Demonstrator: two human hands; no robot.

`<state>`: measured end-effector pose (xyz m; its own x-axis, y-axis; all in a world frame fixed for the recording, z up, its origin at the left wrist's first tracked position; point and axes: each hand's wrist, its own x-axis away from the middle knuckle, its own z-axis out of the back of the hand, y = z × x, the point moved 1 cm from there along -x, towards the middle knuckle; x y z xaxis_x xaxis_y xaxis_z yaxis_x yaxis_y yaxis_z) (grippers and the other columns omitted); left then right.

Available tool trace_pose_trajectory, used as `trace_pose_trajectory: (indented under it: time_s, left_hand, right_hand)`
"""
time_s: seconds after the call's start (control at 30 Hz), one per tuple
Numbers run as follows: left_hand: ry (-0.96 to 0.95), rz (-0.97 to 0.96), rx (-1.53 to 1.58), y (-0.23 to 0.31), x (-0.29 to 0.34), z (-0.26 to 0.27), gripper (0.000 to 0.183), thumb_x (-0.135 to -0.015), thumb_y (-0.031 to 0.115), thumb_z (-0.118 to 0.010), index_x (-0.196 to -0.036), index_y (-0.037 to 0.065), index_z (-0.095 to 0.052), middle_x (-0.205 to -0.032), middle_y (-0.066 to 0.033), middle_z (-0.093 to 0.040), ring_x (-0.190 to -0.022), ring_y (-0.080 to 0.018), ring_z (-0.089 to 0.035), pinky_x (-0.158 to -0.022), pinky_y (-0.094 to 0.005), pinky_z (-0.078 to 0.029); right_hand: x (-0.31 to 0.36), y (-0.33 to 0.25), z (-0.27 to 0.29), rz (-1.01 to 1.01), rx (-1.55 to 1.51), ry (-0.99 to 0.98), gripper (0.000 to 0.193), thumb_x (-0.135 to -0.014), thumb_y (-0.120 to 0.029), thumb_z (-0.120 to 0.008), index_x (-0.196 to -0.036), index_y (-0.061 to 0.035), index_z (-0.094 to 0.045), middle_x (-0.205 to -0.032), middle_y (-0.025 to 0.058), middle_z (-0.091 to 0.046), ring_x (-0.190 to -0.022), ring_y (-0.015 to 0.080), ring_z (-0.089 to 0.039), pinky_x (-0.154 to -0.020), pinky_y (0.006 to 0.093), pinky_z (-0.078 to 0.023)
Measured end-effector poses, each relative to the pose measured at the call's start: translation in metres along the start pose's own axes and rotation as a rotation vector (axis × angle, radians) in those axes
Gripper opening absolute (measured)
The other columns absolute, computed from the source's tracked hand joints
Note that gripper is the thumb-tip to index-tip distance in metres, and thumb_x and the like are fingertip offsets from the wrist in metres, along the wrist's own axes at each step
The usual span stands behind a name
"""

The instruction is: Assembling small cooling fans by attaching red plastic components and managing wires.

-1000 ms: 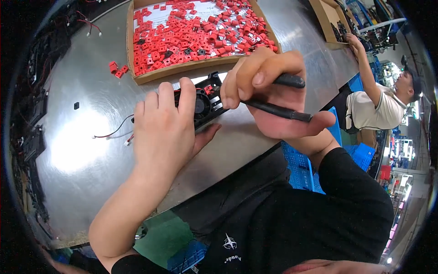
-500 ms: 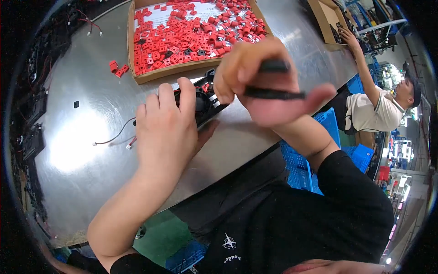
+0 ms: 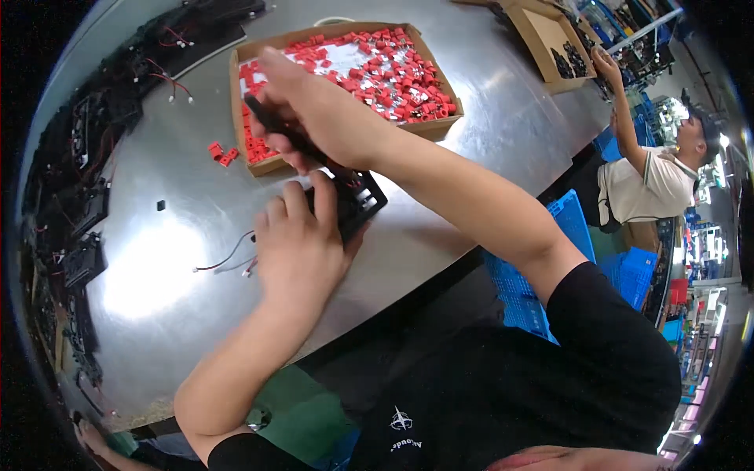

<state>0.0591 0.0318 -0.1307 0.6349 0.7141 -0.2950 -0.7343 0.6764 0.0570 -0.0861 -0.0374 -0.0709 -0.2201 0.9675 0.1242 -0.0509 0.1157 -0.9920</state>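
My left hand point(image 3: 297, 239) rests with its fingers curled over a black plastic housing point(image 3: 369, 206), pressing it against the metal bench. Part of that housing stays hidden under the fingers. Thin wires with small white plugs point(image 3: 250, 268) trail from its left side. Above it, my right hand point(image 3: 330, 118) grips a long black hand tool point(image 3: 269, 118), whose exact kind I cannot make out. The tool crosses in front of a cardboard tray point(image 3: 452, 125) of small red plastic parts point(image 3: 408, 78).
A few red parts point(image 3: 224, 155) lie left of the tray, with a small black piece point(image 3: 161, 206) nearby. Black assemblies with wires point(image 3: 82, 263) line the bench's left edge. At right, a co-worker point(image 3: 648, 180) reaches beside another cardboard box point(image 3: 542, 47). Blue crates point(image 3: 522, 294) stand below the bench.
My right hand has swung left with the black tool, from right of the housing to above its left end. The left hand still holds the housing; the whole view has shifted slightly.
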Motion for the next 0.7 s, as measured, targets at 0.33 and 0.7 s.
trace_pose_trajectory:
  time_s: [0.33,0.7]
  left_hand:
    - [-0.003,0.035,0.064,-0.015,-0.010,0.005,0.075,-0.078,0.049,-0.084,-0.130,0.004,-0.054,-0.100,-0.0118,-0.057,-0.087,-0.0293,-0.062,-0.074,-0.0430,-0.046]
    - [-0.063,0.022,0.073,-0.011,-0.016,0.005,0.078,-0.075,0.044,-0.086,-0.135,0.004,-0.054,-0.102,-0.0118,-0.054,-0.091,-0.0290,-0.058,-0.076,-0.0422,-0.045]
  right_hand:
    - [0.057,0.030,0.042,0.736,-0.390,-0.053,0.104,-0.080,-0.101,-0.038,-0.114,-0.0038,-0.050,-0.094,0.0129,-0.054,-0.081,0.0252,-0.060,-0.070,0.0427,-0.054]
    - [0.054,0.039,0.049,0.727,-0.518,-0.064,0.105,-0.080,-0.102,-0.035,-0.115,-0.0036,-0.049,-0.095,0.0125,-0.054,-0.079,0.0251,-0.059,-0.069,0.0404,-0.054]
